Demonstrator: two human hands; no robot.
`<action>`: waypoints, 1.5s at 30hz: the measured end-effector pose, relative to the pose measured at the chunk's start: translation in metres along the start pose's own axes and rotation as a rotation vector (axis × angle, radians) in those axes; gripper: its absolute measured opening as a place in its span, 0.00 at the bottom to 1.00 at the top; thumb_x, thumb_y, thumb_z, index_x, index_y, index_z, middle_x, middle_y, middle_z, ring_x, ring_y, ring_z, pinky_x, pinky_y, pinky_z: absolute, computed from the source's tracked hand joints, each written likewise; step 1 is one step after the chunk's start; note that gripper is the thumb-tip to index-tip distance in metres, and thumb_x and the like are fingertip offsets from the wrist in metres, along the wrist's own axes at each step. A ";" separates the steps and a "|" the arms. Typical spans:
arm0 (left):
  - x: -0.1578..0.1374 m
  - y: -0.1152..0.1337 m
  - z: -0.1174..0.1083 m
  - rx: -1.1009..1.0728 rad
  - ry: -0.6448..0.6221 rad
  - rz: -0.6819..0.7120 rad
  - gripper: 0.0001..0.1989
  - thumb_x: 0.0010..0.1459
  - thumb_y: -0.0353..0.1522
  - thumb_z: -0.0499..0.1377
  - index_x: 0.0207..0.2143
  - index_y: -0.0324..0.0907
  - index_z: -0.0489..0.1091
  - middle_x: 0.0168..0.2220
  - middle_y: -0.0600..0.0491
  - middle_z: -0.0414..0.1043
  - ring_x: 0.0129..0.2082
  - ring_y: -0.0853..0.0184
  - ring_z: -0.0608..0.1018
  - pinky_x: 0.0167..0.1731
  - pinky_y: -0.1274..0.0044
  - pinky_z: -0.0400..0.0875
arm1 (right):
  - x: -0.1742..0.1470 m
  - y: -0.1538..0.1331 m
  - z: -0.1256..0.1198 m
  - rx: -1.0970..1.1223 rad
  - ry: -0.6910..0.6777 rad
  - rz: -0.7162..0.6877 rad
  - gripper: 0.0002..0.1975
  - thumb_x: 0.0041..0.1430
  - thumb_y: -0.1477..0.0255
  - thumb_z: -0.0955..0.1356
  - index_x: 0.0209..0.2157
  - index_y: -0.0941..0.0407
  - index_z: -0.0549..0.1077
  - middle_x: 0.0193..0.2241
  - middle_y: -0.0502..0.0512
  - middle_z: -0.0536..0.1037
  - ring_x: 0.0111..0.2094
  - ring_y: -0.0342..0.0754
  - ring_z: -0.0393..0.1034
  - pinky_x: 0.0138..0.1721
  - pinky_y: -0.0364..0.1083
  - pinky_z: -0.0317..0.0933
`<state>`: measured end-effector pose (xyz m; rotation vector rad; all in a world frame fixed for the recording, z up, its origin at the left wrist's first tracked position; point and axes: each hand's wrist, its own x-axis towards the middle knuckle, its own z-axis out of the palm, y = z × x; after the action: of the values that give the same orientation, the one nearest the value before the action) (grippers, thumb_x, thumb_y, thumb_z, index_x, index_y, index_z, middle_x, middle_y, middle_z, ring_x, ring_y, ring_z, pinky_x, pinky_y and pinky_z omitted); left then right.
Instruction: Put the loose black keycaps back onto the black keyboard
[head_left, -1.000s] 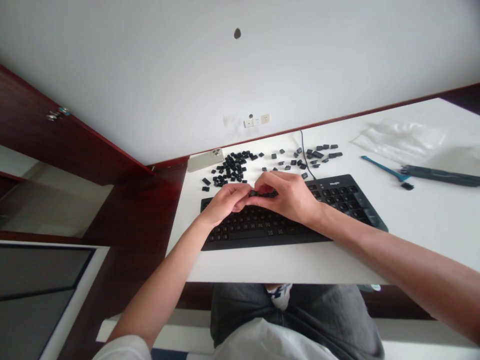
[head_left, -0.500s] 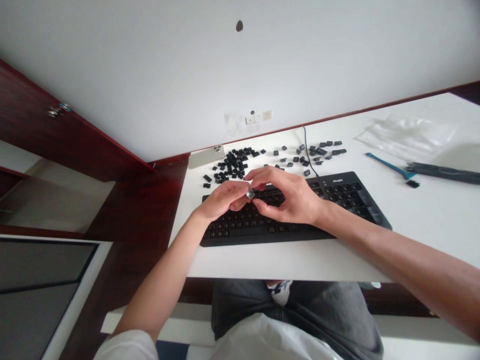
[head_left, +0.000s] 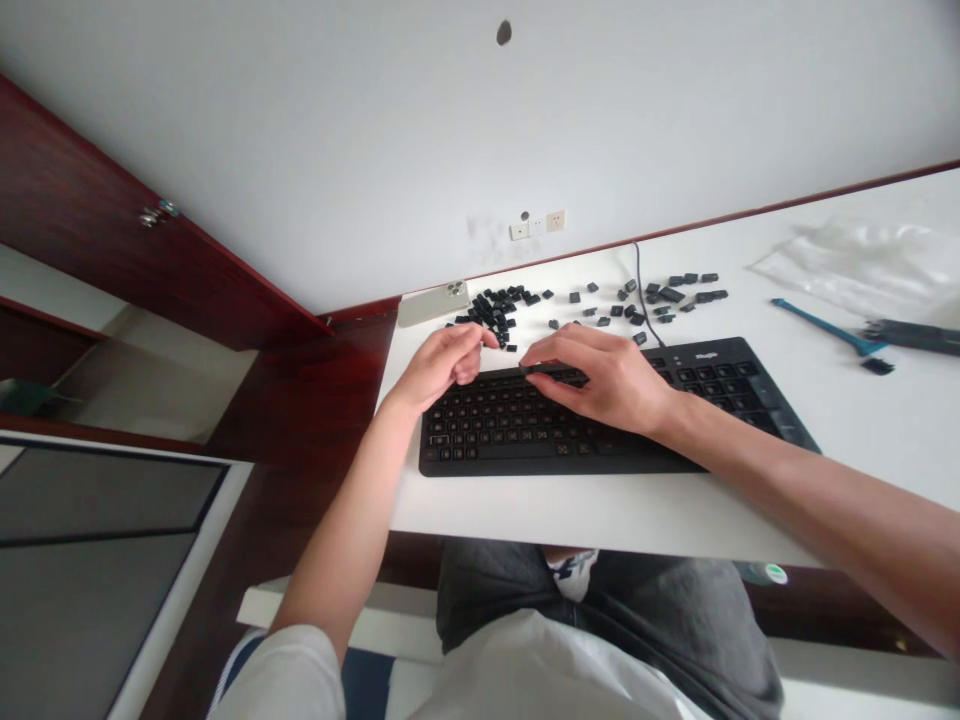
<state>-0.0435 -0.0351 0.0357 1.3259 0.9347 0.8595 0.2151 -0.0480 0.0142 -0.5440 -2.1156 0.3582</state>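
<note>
A black keyboard [head_left: 517, 455] lies along the front of the white table, its keys stripped to bare sockets over much of its area. Over its upper middle, my right hand [head_left: 607, 380] pinches a small dark keycap [head_left: 525, 367] between thumb and forefinger. My left hand [head_left: 450, 365] hovers above the keyboard's upper left, apart from the right one. Its fingers are curled in, the foremost partly stretched, and nothing shows in them. Just behind it is a heap of black keycaps [head_left: 495, 308]; more loose keycaps [head_left: 670, 294] are scattered behind the right hand.
A phone [head_left: 433, 303] lies at the table's back left. Toward the right are a blue brush [head_left: 825, 327], a dark long tool [head_left: 919, 336] and a clear plastic bag [head_left: 847, 260]. The keyboard's cable [head_left: 642, 290] runs back to the wall.
My hands have parted: the left moved up and away, while the keycap that was between both hands is now at the right fingertips. The camera view has shifted slightly.
</note>
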 end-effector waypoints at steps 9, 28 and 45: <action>-0.061 -0.015 0.003 0.608 0.556 0.148 0.15 0.66 0.43 0.63 0.43 0.40 0.79 0.37 0.49 0.80 0.35 0.65 0.79 0.39 0.77 0.72 | 0.001 0.009 -0.009 -0.059 0.011 0.056 0.07 0.67 0.73 0.69 0.44 0.53 0.79 0.40 0.56 0.85 0.39 0.51 0.80 0.41 0.51 0.75; -0.139 -0.068 0.080 1.292 0.562 0.222 0.28 0.67 0.39 0.62 0.67 0.44 0.65 0.70 0.40 0.63 0.67 0.48 0.69 0.65 0.53 0.66 | 0.000 0.012 -0.007 -0.086 -0.031 0.064 0.07 0.68 0.72 0.70 0.46 0.54 0.80 0.39 0.57 0.84 0.36 0.50 0.78 0.38 0.49 0.74; -0.133 -0.069 0.081 1.353 0.506 0.201 0.29 0.67 0.41 0.61 0.66 0.39 0.64 0.68 0.39 0.66 0.66 0.49 0.70 0.66 0.56 0.66 | -0.001 0.013 -0.003 -0.081 -0.134 0.053 0.09 0.69 0.72 0.69 0.47 0.56 0.81 0.39 0.58 0.84 0.42 0.55 0.78 0.43 0.53 0.74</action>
<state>-0.0225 -0.1936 -0.0235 2.4162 1.9818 0.6904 0.2209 -0.0369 0.0093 -0.6393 -2.2558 0.3482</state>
